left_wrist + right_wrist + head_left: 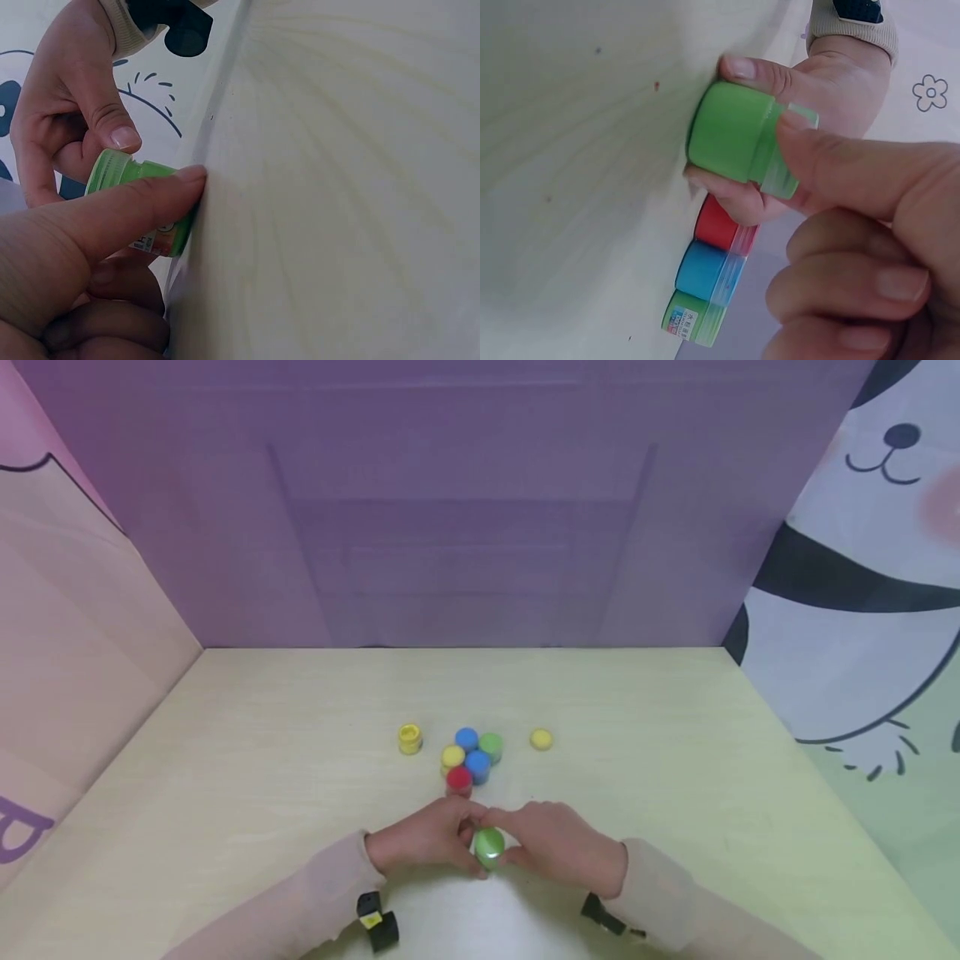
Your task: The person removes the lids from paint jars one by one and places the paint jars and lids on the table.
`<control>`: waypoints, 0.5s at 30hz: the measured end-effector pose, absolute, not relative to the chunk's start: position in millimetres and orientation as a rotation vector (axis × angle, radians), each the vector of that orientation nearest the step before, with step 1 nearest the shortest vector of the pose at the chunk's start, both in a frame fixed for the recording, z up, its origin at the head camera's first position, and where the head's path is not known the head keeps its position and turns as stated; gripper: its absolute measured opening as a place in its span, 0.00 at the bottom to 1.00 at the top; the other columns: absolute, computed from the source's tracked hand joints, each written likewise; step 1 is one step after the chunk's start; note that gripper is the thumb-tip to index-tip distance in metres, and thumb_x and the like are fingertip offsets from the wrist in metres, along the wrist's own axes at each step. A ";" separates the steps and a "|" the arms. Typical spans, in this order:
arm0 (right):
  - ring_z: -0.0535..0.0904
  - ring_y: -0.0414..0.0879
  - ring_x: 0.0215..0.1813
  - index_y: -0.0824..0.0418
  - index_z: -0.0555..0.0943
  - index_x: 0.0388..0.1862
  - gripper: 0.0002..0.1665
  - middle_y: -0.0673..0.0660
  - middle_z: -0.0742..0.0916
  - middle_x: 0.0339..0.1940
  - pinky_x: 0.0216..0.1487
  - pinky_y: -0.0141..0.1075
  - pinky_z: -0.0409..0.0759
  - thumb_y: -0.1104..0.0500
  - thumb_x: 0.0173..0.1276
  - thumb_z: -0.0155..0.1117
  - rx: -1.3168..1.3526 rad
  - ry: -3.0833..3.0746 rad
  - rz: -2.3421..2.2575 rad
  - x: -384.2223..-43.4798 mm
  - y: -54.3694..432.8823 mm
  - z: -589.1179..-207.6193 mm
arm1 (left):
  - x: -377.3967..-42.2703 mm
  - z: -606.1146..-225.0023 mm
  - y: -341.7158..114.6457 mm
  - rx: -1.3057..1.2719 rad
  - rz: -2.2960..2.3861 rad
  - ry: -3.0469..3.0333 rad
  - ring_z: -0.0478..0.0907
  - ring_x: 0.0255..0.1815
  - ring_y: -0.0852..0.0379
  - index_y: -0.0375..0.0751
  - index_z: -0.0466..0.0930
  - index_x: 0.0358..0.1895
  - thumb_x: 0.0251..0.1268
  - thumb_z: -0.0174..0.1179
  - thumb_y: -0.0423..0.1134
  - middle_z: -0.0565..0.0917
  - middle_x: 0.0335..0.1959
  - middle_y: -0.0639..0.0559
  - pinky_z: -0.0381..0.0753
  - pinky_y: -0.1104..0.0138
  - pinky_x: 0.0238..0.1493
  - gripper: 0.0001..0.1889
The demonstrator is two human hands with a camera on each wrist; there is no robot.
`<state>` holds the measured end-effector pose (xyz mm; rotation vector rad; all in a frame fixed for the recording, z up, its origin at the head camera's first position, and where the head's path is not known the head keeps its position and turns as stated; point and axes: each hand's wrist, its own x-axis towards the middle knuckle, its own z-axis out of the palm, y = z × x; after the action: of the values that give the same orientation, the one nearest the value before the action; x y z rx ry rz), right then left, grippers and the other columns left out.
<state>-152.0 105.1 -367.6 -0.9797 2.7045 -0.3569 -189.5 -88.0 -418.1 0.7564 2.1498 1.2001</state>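
Note:
A small green paint jar (490, 845) stands upright on the table between both hands. My left hand (431, 837) grips its green body (727, 133) low down, thumb on one side and fingers on the other. With thumb and forefinger my right hand (558, 843) pinches the jar's lid (111, 169), which sits at the top of the body. The other fingers of the right hand are curled in beside it. Just beyond the left hand is a red jar (459, 780), with a blue jar (477, 767) behind it.
The cluster also holds a yellow jar (452, 756), another blue jar (467, 739) and another green jar (491, 745). Left of it an uncovered yellow jar (409, 738) stands apart; a yellow lid (541, 739) lies to the right. A purple panel (465, 527) closes off the table's far edge.

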 end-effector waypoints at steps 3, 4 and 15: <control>0.66 0.36 0.20 0.52 0.75 0.56 0.24 0.43 0.74 0.17 0.24 0.28 0.68 0.53 0.60 0.67 -0.985 2.696 -0.371 -151.8 105.7 -367.0 | -189.1 -417.9 -88.0 0.764 1.205 2.147 0.64 0.18 0.63 0.51 0.83 0.43 0.42 0.74 0.31 0.68 0.15 0.56 0.61 0.73 0.22 0.20; 0.66 0.36 0.20 0.52 0.75 0.56 0.24 0.43 0.74 0.17 0.24 0.29 0.67 0.52 0.60 0.67 -0.984 2.694 -0.379 -151.5 105.8 -367.0 | -188.8 -417.7 -88.0 0.767 1.204 2.149 0.64 0.18 0.63 0.51 0.83 0.43 0.42 0.74 0.31 0.68 0.15 0.56 0.62 0.73 0.22 0.20; 0.61 0.36 0.16 0.54 0.70 0.39 0.28 0.44 0.68 0.14 0.17 0.29 0.60 0.35 0.56 0.65 -0.834 2.728 -0.404 -147.7 100.6 -372.9 | -188.4 -418.9 -85.9 0.795 1.191 2.186 0.64 0.18 0.64 0.49 0.82 0.32 0.40 0.74 0.30 0.69 0.15 0.57 0.63 0.73 0.21 0.15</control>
<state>-147.7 100.6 -372.9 -0.8341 2.7279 -0.4038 -188.4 -85.9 -418.9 0.7949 2.1861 1.1914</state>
